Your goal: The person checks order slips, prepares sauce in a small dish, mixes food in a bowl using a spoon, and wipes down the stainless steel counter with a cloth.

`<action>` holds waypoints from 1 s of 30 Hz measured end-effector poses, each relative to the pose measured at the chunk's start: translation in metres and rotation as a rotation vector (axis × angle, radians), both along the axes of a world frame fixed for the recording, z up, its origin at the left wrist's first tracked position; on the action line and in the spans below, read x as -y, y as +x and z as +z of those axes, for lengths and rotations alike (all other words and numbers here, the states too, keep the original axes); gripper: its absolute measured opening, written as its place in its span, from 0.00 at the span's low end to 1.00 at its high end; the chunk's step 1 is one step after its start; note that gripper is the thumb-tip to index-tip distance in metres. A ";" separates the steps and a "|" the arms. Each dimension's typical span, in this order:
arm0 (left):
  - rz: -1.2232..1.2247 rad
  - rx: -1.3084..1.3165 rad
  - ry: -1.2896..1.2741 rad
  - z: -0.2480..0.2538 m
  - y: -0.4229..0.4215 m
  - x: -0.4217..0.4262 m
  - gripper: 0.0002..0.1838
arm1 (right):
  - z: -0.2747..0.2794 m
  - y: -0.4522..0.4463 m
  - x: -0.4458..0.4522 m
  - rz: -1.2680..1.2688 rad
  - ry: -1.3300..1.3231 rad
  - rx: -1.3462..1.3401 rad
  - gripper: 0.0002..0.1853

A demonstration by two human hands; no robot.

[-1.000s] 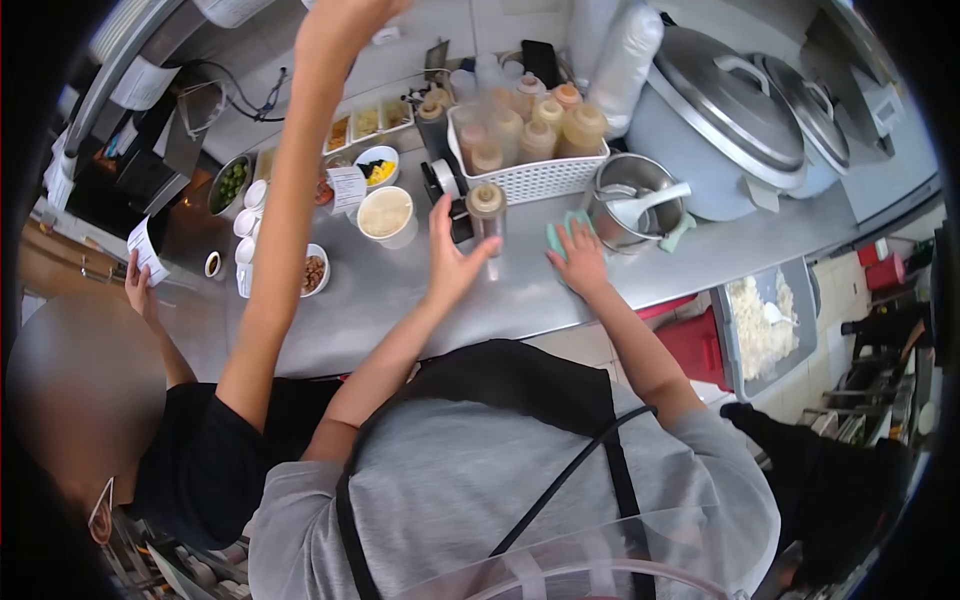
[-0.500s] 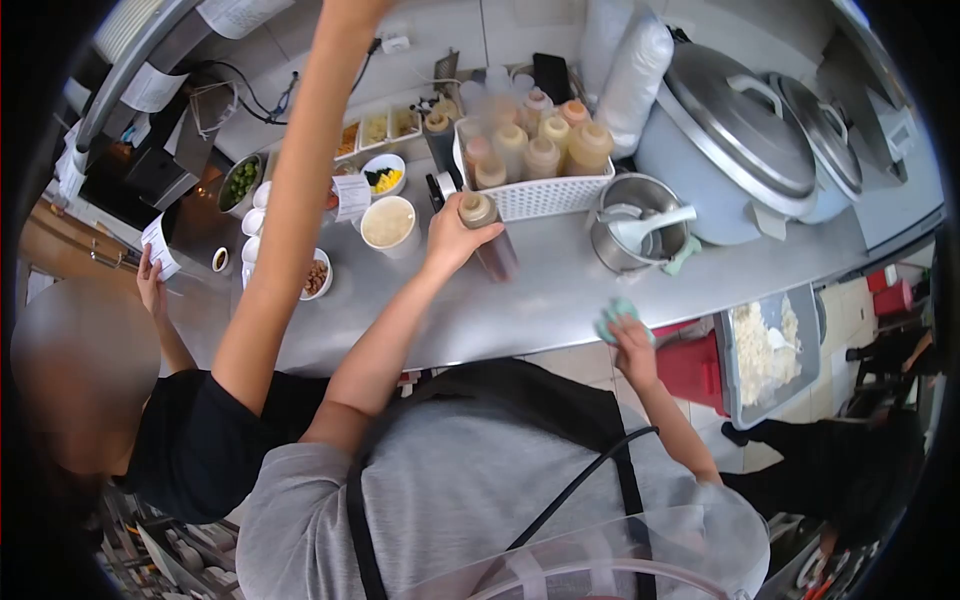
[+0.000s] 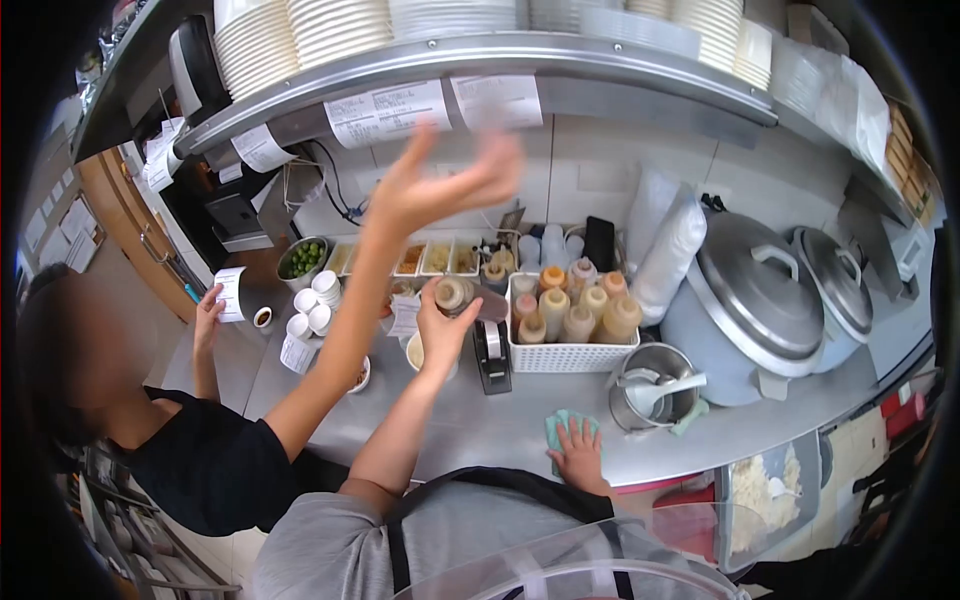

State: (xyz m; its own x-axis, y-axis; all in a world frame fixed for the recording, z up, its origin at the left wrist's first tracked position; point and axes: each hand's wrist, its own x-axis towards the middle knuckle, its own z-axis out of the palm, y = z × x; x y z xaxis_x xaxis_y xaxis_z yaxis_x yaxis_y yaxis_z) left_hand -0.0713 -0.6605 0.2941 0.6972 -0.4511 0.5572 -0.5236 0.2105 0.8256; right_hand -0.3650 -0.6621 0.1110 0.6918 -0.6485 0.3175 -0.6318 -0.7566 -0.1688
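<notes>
My left hand (image 3: 440,335) is wrapped round a squeeze bottle (image 3: 483,303) with a pale cap, tilted over the counter beside a black tape dispenser (image 3: 491,358). A white cup (image 3: 415,350) stands partly hidden behind that hand. Lower right, my right hand (image 3: 580,458) lies with fingers spread on a green cloth (image 3: 556,432) on the steel counter (image 3: 480,430). A white basket (image 3: 570,358) of several sauce bottles stands between the dispenser and a metal pot (image 3: 628,408) holding a white-handled utensil.
A co-worker's arm (image 3: 335,340) reaches across on the left, its blurred hand raised near paper slips (image 3: 388,113) under a shelf (image 3: 600,55). Their other hand (image 3: 208,312) holds a slip. Large lidded cookers (image 3: 755,290) stand right; a rice tub (image 3: 820,480) sits below the counter.
My left hand took hold of the bottle, then lifted and tilted it. My right hand left the counter with the cloth and is back on it. The view has tipped up, showing the shelf.
</notes>
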 end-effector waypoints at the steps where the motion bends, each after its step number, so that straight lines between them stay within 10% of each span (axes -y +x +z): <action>1: 0.038 0.045 -0.004 -0.005 0.004 0.005 0.31 | -0.005 0.007 0.006 -0.001 0.023 0.002 0.26; 19: 0.126 0.133 0.358 -0.073 0.088 0.096 0.32 | -0.022 0.043 0.063 -0.079 0.071 0.135 0.27; 30: -0.015 0.015 0.276 -0.100 0.113 0.107 0.36 | -0.011 0.042 0.055 0.041 0.213 0.117 0.10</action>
